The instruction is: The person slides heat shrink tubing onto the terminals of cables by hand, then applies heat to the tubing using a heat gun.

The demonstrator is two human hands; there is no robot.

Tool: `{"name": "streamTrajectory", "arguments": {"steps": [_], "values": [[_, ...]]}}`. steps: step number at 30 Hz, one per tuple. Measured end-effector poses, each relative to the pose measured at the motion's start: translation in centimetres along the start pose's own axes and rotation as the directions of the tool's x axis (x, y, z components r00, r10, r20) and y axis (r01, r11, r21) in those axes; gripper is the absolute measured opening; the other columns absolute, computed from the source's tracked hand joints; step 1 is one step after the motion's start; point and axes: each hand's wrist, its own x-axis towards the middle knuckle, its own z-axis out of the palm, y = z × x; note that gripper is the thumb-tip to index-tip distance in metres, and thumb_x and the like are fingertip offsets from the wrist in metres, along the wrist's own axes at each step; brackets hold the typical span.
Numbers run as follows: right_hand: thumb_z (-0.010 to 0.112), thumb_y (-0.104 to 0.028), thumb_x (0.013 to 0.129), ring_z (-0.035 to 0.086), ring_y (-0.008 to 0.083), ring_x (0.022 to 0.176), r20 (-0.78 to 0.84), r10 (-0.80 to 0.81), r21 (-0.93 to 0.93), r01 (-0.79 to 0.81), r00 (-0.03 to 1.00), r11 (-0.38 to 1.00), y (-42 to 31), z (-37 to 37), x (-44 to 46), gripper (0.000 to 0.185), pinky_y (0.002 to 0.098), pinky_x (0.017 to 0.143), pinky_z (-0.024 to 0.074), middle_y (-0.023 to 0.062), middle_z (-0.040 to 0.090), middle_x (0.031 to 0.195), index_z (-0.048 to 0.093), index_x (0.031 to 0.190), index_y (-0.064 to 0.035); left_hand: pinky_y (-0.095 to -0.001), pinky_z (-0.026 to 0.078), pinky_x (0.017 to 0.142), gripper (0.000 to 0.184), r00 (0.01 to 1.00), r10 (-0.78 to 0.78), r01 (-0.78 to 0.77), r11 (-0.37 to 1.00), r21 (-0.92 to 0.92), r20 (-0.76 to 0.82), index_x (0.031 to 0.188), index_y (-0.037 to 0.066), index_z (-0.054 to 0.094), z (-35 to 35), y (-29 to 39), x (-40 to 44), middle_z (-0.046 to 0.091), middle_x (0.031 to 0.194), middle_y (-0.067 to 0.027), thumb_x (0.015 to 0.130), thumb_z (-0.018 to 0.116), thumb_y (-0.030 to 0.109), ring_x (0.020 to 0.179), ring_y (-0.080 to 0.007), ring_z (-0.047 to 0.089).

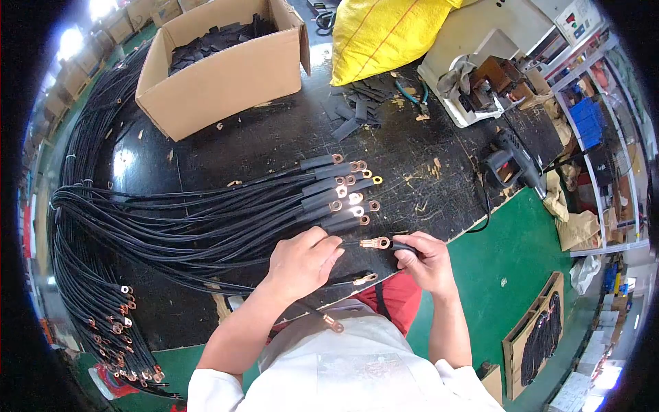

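Note:
My left hand (307, 259) is closed round a black cable whose end carries a copper ring lug (375, 243), pointing right. Just past the lug's ring, my right hand (425, 259) pinches a short black sleeve (405, 248) between thumb and fingers. Whether sleeve and lug touch is hard to see. Beyond my hands lies a bundle of black cables (240, 199); many of their copper ends (355, 198) have black sleeves behind them. Nearer to my body, two more cables end in bare lugs, one lug (365, 279) at the table edge and another lug (333, 324) against my shirt.
A cardboard box (226, 89) of black sleeve pieces stands at the back left. Loose sleeves (357, 110), a yellow sack (384, 38) and pliers (417, 96) lie behind the cables. At the right are a heat gun (515, 161) and a machine (480, 89). More lugged cables (120, 329) hang at left.

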Motion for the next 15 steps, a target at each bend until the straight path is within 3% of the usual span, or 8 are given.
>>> {"name": "streamTrajectory", "arguments": {"steps": [2,9,13,15], "values": [[0.073,-0.001,0.089,0.066,0.0151,0.070,0.033,-0.003,-0.045,0.005,0.999,0.999,0.0,0.1,0.0,0.030,0.0290,0.062,0.0524,0.0098,0.068,0.088,0.071,0.119,0.0020,-0.0377,0.056,0.057,0.015,1.000,0.005,-0.005,1.000,-0.017,0.009,0.099,0.009,0.075,0.0,-0.1,0.0,0.065,0.087,-0.0042,0.087,0.076,0.018,0.067,-0.0256,0.068],[0.078,-0.010,0.086,0.066,0.0306,0.078,0.183,-0.264,-0.250,0.305,0.947,0.919,-1.4,1.0,1.8,0.036,0.0373,0.069,0.0532,0.0149,0.068,0.091,0.070,0.119,0.0001,-0.0376,0.056,0.059,0.016,0.996,0.038,-0.034,0.998,-0.048,0.075,0.101,0.010,0.076,-0.2,-0.6,-0.3,0.066,0.089,-0.0039,0.087,0.077,0.020,0.070,-0.0254,0.068],[0.079,-0.011,0.086,0.068,0.0343,0.081,0.321,-0.294,-0.183,0.364,0.900,0.913,-1.7,3.2,2.8,0.038,0.0391,0.070,0.0544,0.0158,0.069,0.092,0.069,0.121,-0.0010,-0.0386,0.056,0.060,0.017,0.988,0.058,-0.049,0.997,-0.066,0.146,0.103,0.012,0.075,-0.6,-0.7,-0.3,0.066,0.090,-0.0035,0.088,0.076,0.020,0.071,-0.0256,0.069],[0.081,-0.013,0.084,0.069,0.0334,0.082,0.266,-0.283,-0.188,0.337,0.922,0.922,-2.0,3.3,3.1,0.040,0.0384,0.070,0.0547,0.0155,0.070,0.095,0.069,0.121,-0.0015,-0.0389,0.056,0.060,0.018,0.988,0.052,-0.046,0.998,-0.045,0.142,0.104,0.012,0.075,-0.6,-0.6,-0.3,0.066,0.091,-0.0034,0.088,0.076,0.021,0.072,-0.0258,0.069]]}}
